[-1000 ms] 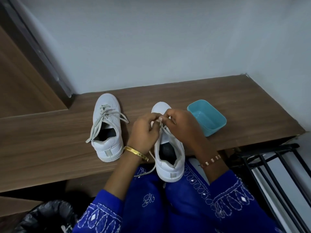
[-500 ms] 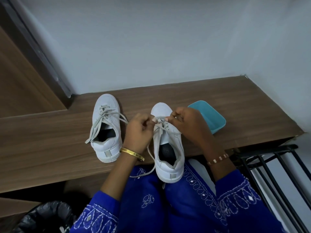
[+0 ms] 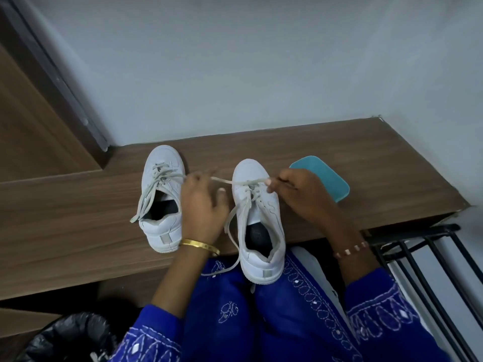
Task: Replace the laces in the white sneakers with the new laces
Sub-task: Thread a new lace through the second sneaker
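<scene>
The white sneakers are sitting side by side on the wooden worktop (image 3: 339,152), and the right sneaker (image 3: 257,220) is poking off the front edge over the person's lap. A second ago both hands were bunched together over its laces; now they are pulling apart. The left hand (image 3: 202,202) is swinging out toward the left sneaker (image 3: 160,197), and a bit of the grey lace (image 3: 235,182) is stretching flat between the two hands. The right hand (image 3: 300,194) is pinching the lace at the top holes. This looks like the knot is coming undone, so the old lace can be pulled out next. The left hand is blurry, so it is hard to tell whether it is really gripping the lace. The blue tray (image 3: 332,178) is partly hiding behind the right hand, and no new laces are showing anywhere.
</scene>
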